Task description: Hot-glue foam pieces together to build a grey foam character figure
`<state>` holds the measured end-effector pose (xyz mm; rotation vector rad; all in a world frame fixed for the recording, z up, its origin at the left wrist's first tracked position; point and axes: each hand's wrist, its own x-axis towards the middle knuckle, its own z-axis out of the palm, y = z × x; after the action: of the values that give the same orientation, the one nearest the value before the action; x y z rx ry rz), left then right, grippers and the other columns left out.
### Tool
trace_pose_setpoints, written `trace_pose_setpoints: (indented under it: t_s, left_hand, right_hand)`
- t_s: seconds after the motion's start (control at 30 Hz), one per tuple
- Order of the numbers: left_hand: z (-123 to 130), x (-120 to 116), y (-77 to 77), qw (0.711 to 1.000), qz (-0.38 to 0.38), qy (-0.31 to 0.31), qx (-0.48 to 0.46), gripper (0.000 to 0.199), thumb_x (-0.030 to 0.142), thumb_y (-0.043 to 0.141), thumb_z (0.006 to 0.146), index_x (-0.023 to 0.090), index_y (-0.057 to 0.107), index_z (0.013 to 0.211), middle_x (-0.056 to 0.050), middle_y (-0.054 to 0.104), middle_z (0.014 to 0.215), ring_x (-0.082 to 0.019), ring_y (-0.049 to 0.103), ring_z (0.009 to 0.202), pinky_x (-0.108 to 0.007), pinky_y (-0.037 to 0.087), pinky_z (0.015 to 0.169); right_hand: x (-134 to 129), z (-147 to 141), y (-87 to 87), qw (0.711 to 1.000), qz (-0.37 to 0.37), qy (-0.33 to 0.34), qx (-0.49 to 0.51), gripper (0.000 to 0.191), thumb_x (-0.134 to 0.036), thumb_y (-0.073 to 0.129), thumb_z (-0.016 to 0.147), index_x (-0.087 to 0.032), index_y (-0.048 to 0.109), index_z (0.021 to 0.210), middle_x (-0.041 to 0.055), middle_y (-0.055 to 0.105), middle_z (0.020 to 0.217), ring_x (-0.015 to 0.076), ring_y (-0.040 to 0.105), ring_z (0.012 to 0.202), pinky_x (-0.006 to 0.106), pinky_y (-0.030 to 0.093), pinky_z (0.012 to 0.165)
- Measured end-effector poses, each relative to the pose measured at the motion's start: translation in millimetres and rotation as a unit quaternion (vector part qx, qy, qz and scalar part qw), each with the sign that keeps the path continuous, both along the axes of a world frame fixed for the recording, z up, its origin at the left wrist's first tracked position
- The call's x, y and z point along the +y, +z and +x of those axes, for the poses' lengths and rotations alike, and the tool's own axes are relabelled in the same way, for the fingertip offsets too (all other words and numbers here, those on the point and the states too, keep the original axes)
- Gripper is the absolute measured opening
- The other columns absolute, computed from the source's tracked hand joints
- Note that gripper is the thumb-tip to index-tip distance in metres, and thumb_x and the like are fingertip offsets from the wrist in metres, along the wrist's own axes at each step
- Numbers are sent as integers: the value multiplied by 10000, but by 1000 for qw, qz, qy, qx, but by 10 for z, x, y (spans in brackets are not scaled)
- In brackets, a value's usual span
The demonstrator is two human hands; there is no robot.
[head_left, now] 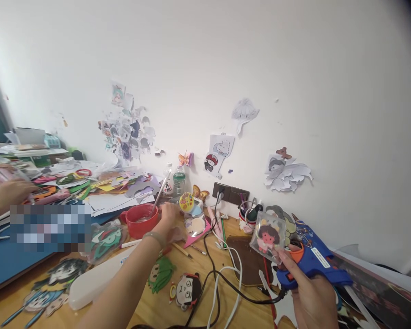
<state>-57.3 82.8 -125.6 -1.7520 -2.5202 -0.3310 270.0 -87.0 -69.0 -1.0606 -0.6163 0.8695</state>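
Right hand (311, 292) holding pouch (269, 234); left hand (169, 215) beside mug (140, 227)

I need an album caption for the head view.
Right hand holds a cartoon piece near a glue gun, left hand beside a red cup.

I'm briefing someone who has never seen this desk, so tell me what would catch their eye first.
First, the clear-cased pink figure at lower right, held up in the right hand, with a blue glue gun close by. Next, the bright red cup left of centre, beside the left hand. Then the cluster of paper cutouts on the white wall, left of centre.
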Motion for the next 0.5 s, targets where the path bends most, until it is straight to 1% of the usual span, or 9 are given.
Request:
trace_pose_setpoints:
  t_s: [0.1, 0.17, 0.27, 0.4, 0.5]
  left_hand:
    - [-2, -24, 121, 1000, -4, -17, -16, 290, 306, 525, 867, 134, 519, 1101, -92, 544, 1091, -212, 554, 945, -405, 483, 788]
    - [4, -53, 212, 999, -1, -29, -32, 291, 308, 524, 867, 132, 520, 1100, -92, 543, 1090, -211, 555, 943, -402, 483, 787]
    - [36, -111, 352, 997, 10, -48, -65, 288, 306, 525, 867, 133, 521, 1097, -91, 542, 1090, -208, 555, 942, -399, 483, 789]
    - [150, -185, 534, 988, 31, -84, -126, 291, 303, 525, 866, 139, 516, 1108, -90, 535, 1106, -211, 550, 954, -405, 479, 798]
    - [274, -230, 694, 972, 49, -128, -191, 293, 300, 526, 866, 149, 511, 1117, -91, 530, 1120, -218, 543, 969, -414, 476, 801]
  right_hand:
    - [1, 3, -32, 1000, 9, 4, -19, 453, -271, 824, 479, -121, 641, 865, 66, 670, 894, 288, 579, 977, 384, 475, 872]
    - [-5, -11, -34, 1000, 13, 7, -23, 453, -271, 823, 477, -123, 643, 865, 64, 672, 899, 288, 580, 975, 384, 480, 863]
    - [-30, -63, 8, 1000, 19, -6, -15, 464, -285, 826, 447, -122, 648, 843, 62, 678, 881, 284, 590, 952, 373, 491, 841]
    - [-69, -124, 69, 1000, 30, 0, -6, 455, -288, 824, 438, -125, 643, 823, 46, 680, 804, 255, 611, 886, 344, 502, 809]
    - [-85, -137, 73, 999, 36, 12, -6, 466, -284, 822, 443, -135, 638, 844, 29, 675, 793, 238, 612, 871, 325, 502, 797]
